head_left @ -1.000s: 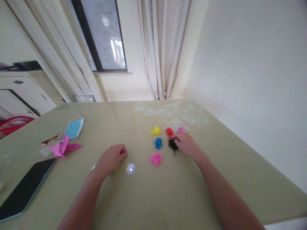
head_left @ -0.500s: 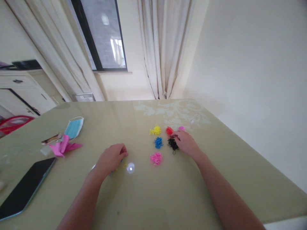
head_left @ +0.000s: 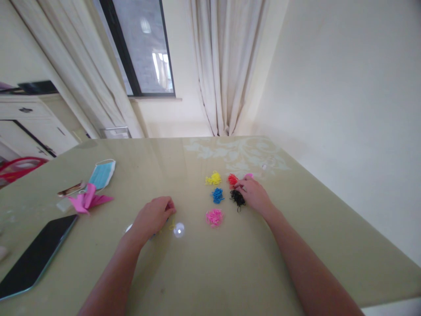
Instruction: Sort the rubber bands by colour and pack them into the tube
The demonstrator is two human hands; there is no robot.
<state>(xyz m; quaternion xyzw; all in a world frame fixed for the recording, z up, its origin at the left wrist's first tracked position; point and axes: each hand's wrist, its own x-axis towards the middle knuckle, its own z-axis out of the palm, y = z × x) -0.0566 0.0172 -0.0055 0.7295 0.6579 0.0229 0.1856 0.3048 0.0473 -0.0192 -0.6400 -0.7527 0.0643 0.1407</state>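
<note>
Small rubber bands lie in loose piles sorted by colour: yellow [head_left: 214, 178], blue [head_left: 217, 195], red [head_left: 232, 179], black [head_left: 237, 199] and pink [head_left: 214, 217]. My right hand [head_left: 255, 195] rests at the black pile, its fingertips pinched together between the black and red bands. What lies between them is too small to make out. A bright pink item [head_left: 249, 175] shows partly behind that hand. My left hand [head_left: 154, 216] is closed low over the table at the left; yellow bands [head_left: 172, 225] and bits of blue stick out below it, and most of its contents are hidden.
A glossy table [head_left: 197, 272] carries a dark tablet-like device [head_left: 37, 256], a pink folded paper shape [head_left: 88, 199] and a blue face mask [head_left: 102, 174] on the left. A light reflection shows beside my left hand. A wall [head_left: 355, 109] borders the right side.
Both hands stay almost where they were, the right at the black pile and the left over the bands. The view has shifted very slightly.
</note>
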